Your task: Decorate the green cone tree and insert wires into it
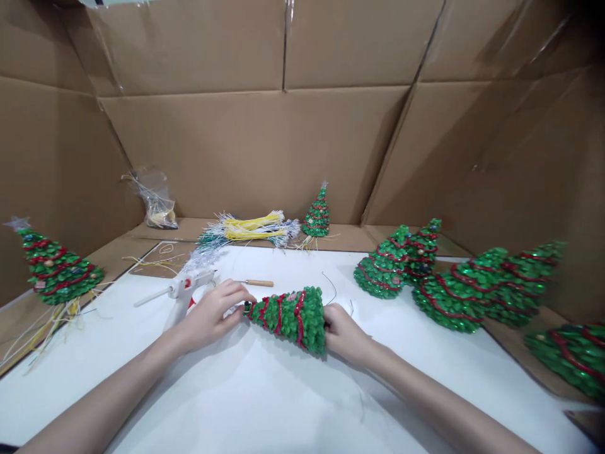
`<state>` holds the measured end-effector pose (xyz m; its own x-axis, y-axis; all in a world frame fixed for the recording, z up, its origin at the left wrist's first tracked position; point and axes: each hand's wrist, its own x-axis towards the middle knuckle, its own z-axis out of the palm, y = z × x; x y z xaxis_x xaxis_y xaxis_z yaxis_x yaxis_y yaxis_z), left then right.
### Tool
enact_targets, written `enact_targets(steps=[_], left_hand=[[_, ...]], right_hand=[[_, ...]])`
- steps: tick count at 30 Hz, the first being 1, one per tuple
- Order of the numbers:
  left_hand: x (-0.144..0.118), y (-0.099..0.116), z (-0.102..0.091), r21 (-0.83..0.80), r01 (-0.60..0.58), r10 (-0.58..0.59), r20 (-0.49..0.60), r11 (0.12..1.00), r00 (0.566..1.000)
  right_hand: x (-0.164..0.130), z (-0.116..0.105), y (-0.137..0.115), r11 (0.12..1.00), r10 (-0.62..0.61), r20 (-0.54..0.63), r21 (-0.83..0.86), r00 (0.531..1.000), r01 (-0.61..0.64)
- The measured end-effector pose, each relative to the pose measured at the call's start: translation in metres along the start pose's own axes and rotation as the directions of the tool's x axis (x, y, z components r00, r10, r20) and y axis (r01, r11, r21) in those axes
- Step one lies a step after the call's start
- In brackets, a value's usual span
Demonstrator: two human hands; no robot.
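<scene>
Worn on the head: single view. Looks forward and down across the white table [265,403] toward the cardboard back wall [236,151], with frame centre near the foot of that wall. Sits above the near side of the table, close behind the left hand [218,312] and right hand [345,335]. Takes in the left side wall [42,151] and right side wall [529,176] at a wide angle.

We are showing a slender, smooth, bare left forearm [120,388] and an equally slender, smooth, bare right forearm [435,386], both broadening toward the near edge. Our bare left hand [216,313] is showing slim fingers [236,291], and our bare right hand [346,335] is matching it in build. At the near left corner, a small dark patch [7,448] is showing, too cropped for us to identify.
</scene>
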<state>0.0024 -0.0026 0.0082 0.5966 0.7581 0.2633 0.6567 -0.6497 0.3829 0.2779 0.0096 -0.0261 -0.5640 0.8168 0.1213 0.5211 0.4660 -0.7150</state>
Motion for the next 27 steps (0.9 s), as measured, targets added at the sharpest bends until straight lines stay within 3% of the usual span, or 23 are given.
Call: enact_targets(steps=[8,15,27], left_hand=[[0.005,-0.006,-0.006,0.055,0.010,-0.013,0.049,0.998,0.999],[0.004,-0.010,-0.004,0.065,-0.048,0.042,0.094,0.997,0.995],[-0.002,-0.007,-0.007,0.111,-0.001,-0.009,0.091,0.994,0.996]], right_hand=[[0.000,0.004,0.007,0.999,0.046,0.014,-0.027,0.999,-0.045],[0.002,0.001,0.004,0.998,0.063,0.064,0.006,0.996,-0.063],[0.000,-0.003,-0.007,0.988,0.024,0.053,0.153,0.998,-0.031]])
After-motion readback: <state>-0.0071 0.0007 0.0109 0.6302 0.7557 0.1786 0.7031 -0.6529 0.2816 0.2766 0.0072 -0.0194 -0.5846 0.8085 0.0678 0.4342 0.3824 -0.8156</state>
